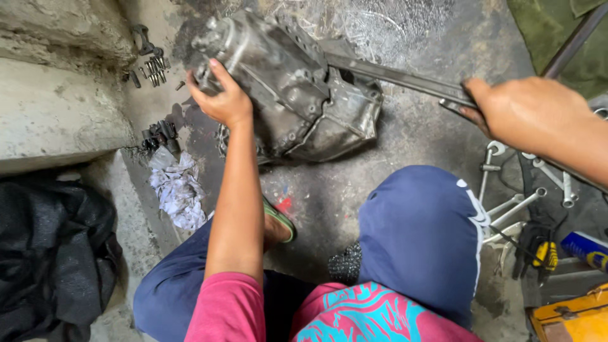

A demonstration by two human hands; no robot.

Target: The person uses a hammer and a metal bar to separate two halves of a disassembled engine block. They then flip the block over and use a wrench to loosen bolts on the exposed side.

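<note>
A greasy metal gearbox point(288, 85) lies on the stained concrete floor point(354, 190), gripped and levered by a crouching person.

The left hand point(221, 95) clasps the casing's near end, fingers curled over its edge, while the right hand point(529, 114) is closed around a long steel bar point(392, 77) whose tip is wedged into the housing. Bolts point(154, 66) lie scattered by the concrete step point(57, 120), a crumpled rag point(178, 190) below them; spanners point(516, 206) rest to the right.
</note>
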